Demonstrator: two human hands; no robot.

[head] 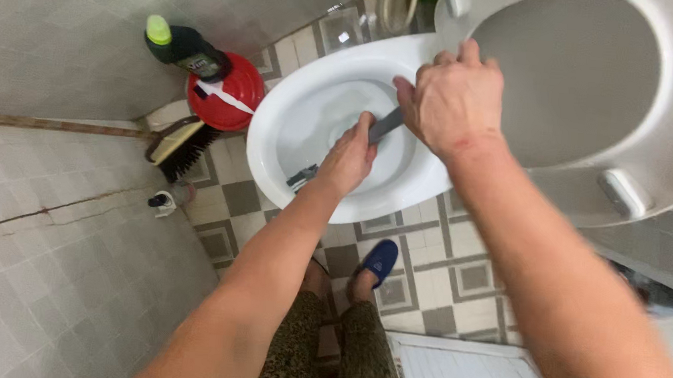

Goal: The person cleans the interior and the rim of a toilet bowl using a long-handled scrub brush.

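Both my hands grip one grey toilet brush handle (387,125) over the white toilet bowl (279,104). My left hand (348,159) holds it low, inside the bowl, and the brush end (302,178) pokes out below it against the bowl's inner wall. My right hand (451,102) clasps the upper part of the handle above the bowl's right rim. The seat and lid (585,80) stand raised at the upper right.
A dark bottle with a green cap (183,47) stands on a red bucket lid (228,92) left of the bowl. A scrubbing brush (182,146) and a small bottle (163,203) lie on the patterned tiles. My feet, one in a blue slipper (380,260), stand below the bowl.
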